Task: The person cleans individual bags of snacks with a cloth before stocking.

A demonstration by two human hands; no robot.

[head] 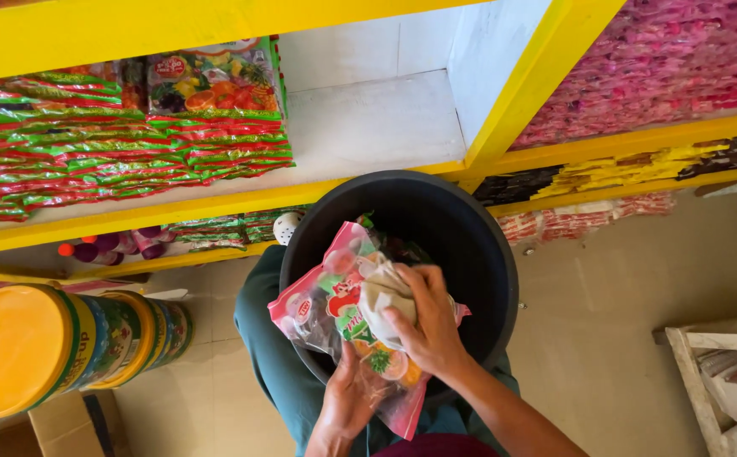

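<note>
Both hands' grip (390, 355) on slanted snack packet (343, 317), long axis upper-left to lower-right.

Yellow shelving (546, 80), beige tiled floor (605, 338)

Person seen from above. Both hands bare: left hand (347, 398), right hand (428, 326). No gloves, no rings or watch that can be made out. Forearms bare up to the bottom edge of the view; no sleeves show on either arm. Legs covered by dark teal-green cloth (267, 338), plain, loosely draped, with soft folds. A strip of dark maroon garment (440, 446) shows at the bottom edge, between the forearms.
</note>
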